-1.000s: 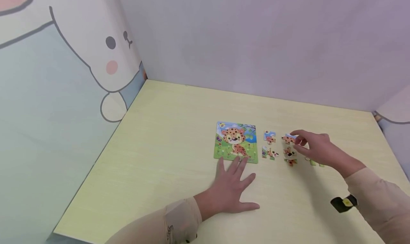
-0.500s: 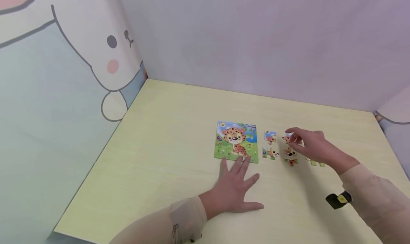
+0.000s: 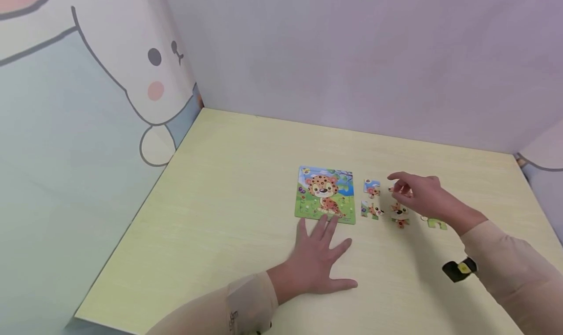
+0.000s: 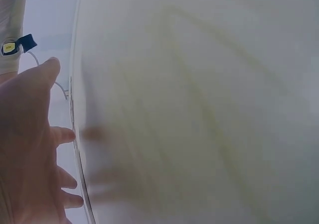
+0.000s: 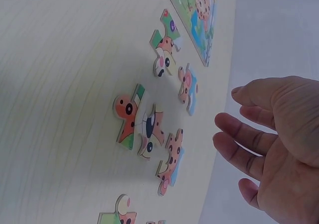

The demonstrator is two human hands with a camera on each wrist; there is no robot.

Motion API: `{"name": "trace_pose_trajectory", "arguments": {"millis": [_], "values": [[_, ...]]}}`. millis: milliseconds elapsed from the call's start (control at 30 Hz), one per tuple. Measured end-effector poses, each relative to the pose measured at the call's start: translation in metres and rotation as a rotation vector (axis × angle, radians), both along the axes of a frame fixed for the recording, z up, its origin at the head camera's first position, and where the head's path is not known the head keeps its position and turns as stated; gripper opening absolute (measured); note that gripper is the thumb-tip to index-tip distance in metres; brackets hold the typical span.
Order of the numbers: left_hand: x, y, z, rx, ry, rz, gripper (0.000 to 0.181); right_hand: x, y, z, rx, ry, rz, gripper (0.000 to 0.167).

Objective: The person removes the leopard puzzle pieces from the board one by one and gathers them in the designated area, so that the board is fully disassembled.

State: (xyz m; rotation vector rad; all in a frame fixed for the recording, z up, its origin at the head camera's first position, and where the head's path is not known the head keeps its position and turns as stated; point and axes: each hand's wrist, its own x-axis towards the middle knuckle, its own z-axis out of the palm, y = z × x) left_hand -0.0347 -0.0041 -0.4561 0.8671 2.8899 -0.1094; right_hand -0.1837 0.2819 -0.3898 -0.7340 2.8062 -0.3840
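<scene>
My left hand lies on the table with its fingers spread. Its fingertips meet the lower edge of a square leopard picture board. Above the loose puzzle pieces hovers my right hand, fingers loosely bent and nothing held. Under it, partly covered in the head view, is a leopard-ear piece. A face piece sits just below. To the left are a blue-topped corner piece and a green-and-face piece. In the left wrist view my left hand shows from its thumb side.
A green-edged piece lies right of the others. The pale wooden table meets a lilac wall behind and a cartoon-printed wall at left. A dark band with a yellow patch is at the right sleeve.
My right hand has drifted left and slightly up over the pieces, now covering more of the leopard-ear piece. My left hand has stayed near the board's lower edge with small shifts.
</scene>
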Motion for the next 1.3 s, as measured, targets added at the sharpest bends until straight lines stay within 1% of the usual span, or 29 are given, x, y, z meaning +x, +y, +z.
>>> {"name": "trace_pose_trajectory", "arguments": {"millis": [133, 367, 500, 600, 767, 867, 1100, 1167, 1300], "values": [[0.002, -0.007, -0.001, 0.021, -0.011, 0.016, 0.087, -0.001, 0.0, 0.0, -0.001, -0.008, -0.005, 0.043], [0.005, -0.018, 0.0, 0.017, -0.006, 0.035, 0.087, -0.001, 0.0, -0.001, -0.018, -0.006, -0.006, 0.043], [0.007, -0.026, 0.0, 0.031, -0.017, 0.045, 0.087, 0.0, 0.0, 0.0, -0.013, 0.001, -0.005, 0.043], [0.008, -0.034, -0.001, 0.054, -0.025, 0.052, 0.087, 0.0, 0.0, 0.0, -0.007, 0.004, -0.003, 0.043], [0.008, -0.046, -0.004, 0.095, -0.008, 0.056, 0.085, 0.0, 0.0, 0.0, -0.005, 0.005, -0.002, 0.043], [0.008, -0.054, -0.005, 0.106, -0.008, 0.058, 0.084, 0.0, 0.001, -0.001, -0.004, 0.005, -0.004, 0.043], [0.01, -0.068, -0.004, 0.115, -0.02, 0.041, 0.083, 0.001, 0.002, -0.002, -0.002, -0.007, -0.01, 0.043], [0.01, -0.071, -0.003, 0.115, -0.015, 0.045, 0.083, 0.001, 0.002, -0.002, -0.004, -0.007, -0.01, 0.043], [0.009, -0.078, -0.003, 0.103, -0.011, 0.072, 0.082, 0.002, 0.003, -0.002, -0.015, -0.008, -0.01, 0.043]]}}
